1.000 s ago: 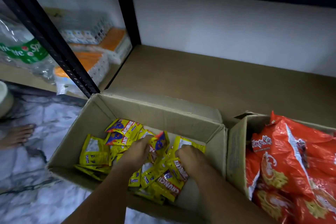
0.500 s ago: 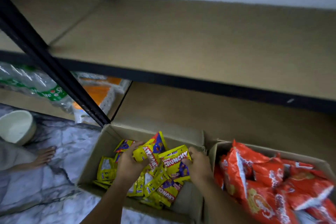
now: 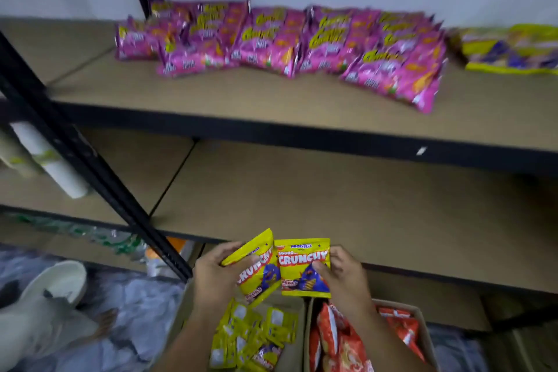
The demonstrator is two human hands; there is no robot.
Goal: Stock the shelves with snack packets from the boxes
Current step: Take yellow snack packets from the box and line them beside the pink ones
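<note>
left hand [image 3: 216,276] grips one yellow crunchy packet [image 3: 256,266] | right hand [image 3: 344,276] pinches another packet [image 3: 303,269], both above the boxes [image 3: 421,326], before middle shelf [image 3: 332,205] front edge | advice: lay flat, label up, edges aligned

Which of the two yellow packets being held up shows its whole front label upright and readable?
The packet in the right hand, the right yellow packet: it faces the camera squarely. The left yellow packet, held by the left hand, is tilted and partly overlapped.
</note>
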